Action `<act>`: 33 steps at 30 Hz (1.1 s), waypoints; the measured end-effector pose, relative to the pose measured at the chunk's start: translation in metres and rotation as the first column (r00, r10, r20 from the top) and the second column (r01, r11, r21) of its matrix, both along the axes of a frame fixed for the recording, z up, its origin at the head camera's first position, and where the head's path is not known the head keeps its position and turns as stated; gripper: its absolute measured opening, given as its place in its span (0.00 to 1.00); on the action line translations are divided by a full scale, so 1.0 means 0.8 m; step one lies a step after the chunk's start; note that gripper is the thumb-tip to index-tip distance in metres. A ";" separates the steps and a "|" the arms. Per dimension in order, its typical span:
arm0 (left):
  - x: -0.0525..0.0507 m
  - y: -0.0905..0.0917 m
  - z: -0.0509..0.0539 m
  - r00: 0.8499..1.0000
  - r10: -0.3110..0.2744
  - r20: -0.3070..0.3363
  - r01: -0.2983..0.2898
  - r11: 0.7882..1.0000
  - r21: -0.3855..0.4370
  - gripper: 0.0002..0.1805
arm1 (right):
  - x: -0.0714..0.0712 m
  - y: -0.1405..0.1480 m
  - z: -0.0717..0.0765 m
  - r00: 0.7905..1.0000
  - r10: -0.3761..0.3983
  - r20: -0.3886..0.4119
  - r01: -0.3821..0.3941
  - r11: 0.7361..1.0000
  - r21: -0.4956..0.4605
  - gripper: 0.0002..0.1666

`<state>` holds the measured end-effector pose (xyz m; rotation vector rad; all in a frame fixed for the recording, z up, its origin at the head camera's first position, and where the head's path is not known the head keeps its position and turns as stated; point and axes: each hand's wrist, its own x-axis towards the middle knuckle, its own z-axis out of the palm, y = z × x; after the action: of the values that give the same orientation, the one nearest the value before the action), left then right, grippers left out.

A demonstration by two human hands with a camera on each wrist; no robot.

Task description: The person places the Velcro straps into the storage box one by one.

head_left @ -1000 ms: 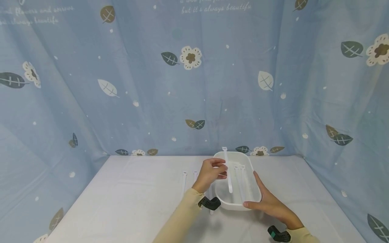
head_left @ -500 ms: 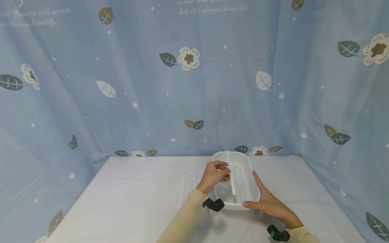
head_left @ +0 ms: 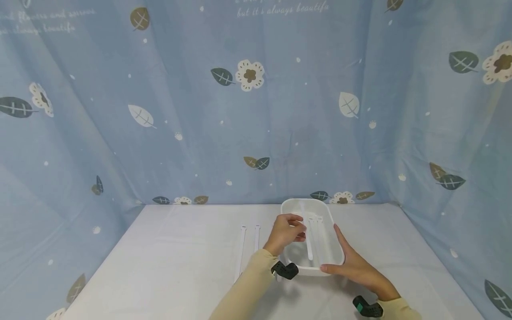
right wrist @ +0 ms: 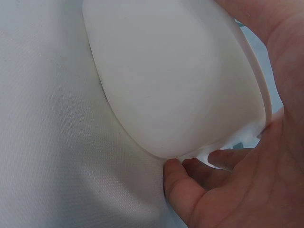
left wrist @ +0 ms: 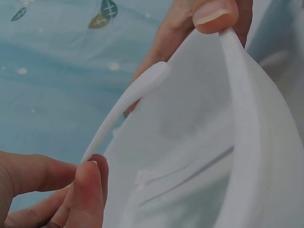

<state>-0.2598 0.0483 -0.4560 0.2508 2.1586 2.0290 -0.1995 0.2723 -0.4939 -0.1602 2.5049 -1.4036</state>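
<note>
My left hand (head_left: 285, 232) pinches a white strap (head_left: 309, 250) over the left part of a white plastic tub (head_left: 307, 271). The strap is long and flat, with a rounded end; fingertips and thumb hold it in the left wrist view, where the strap (left wrist: 116, 107) slants upward. My right hand (head_left: 356, 265) grips the tub at its right side, thumb on the near rim. From beneath, the right wrist view has several fingers at the wall of the tub (right wrist: 166, 76). Two similar straps (head_left: 318, 235) with small wider heads lie inside the tub.
Left of the tub, two more white straps (head_left: 242, 251) lie on the white tablecloth (head_left: 176, 258), partly behind the left forearm. A piece of another shows under the left wrist camera (head_left: 285, 269). A blue patterned curtain (head_left: 192, 111) hangs along the table's back and sides.
My left hand has moved slightly right and lower with the strap, whose far end stood above the tub's far rim and now lies within it. The right hand keeps its place on the tub.
</note>
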 end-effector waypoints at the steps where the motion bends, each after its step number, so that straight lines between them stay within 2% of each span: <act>1: 0.000 0.001 0.000 1.000 0.000 -0.003 0.000 1.000 -0.010 0.18 | 0.000 0.000 0.000 1.000 -0.001 0.000 0.001 1.000 0.004 0.79; 10: -0.003 0.011 -0.001 1.000 -0.016 -0.002 0.016 0.998 -0.055 0.18 | 0.003 0.000 0.002 1.000 -0.005 0.014 0.005 1.000 0.006 0.80; 15: -0.005 0.014 -0.002 1.000 0.003 -0.003 -0.003 0.995 -0.099 0.17 | 0.003 -0.001 0.001 1.000 -0.003 0.011 0.003 1.000 0.002 0.80; 22: -0.002 0.016 0.002 1.000 0.023 -0.006 -0.024 0.983 -0.181 0.16 | 0.002 0.000 0.001 1.000 0.008 -0.008 -0.008 1.000 -0.018 0.79; 33: -0.001 0.019 0.006 1.000 0.029 -0.009 -0.030 0.969 -0.247 0.14 | 0.003 0.002 0.002 1.000 0.009 0.000 -0.009 1.000 0.004 0.78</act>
<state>-0.2604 0.0631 -0.4509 0.1919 2.4015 1.7501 -0.1970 0.2735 -0.4924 -0.1706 2.5036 -1.3949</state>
